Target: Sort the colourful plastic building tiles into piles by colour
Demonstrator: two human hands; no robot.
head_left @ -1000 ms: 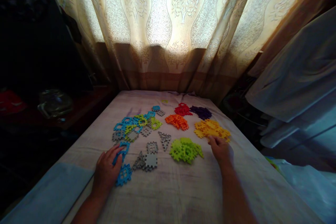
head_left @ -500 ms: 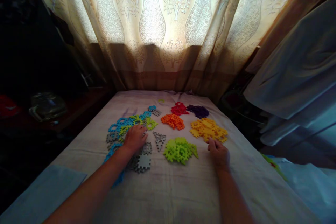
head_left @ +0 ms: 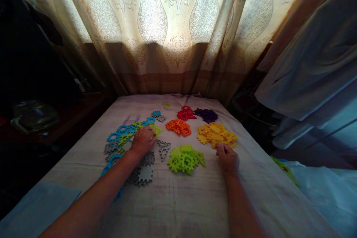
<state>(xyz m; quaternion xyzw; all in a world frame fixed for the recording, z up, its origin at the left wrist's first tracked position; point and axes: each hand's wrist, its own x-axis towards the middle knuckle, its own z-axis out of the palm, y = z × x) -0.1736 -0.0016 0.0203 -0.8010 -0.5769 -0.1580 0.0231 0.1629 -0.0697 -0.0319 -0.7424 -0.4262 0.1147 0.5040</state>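
My left hand (head_left: pixel 143 140) is over the mixed pile of blue, green and grey pieces, its fingers at the green ones (head_left: pixel 156 130); its fingertips are too small to read. Fingers curled closed, my right hand (head_left: pixel 227 157) rests at the near edge of the yellow pile (head_left: pixel 216 133); anything inside it is hidden. Between the hands lie a lime green pile (head_left: pixel 184 159) and a grey triangular piece (head_left: pixel 163 149). Farther back are the orange (head_left: pixel 178 127), red (head_left: pixel 186 113) and dark purple (head_left: pixel 206 115) piles. Grey square pieces (head_left: pixel 145 173) sit beside my left forearm.
A pale sheet (head_left: pixel 195 208) covers the table. Blue cloth (head_left: pixel 41 208) lies at its near left corner. Patterned curtains (head_left: pixel 178 55) hang behind it. Light garments (head_left: pixel 309 59) hang on the right. A glass vessel (head_left: pixel 35 117) stands on the dark left side.
The view has shifted slightly. My left hand has moved a little away from me, toward the green pieces. My right hand stays closed by the yellow pile.
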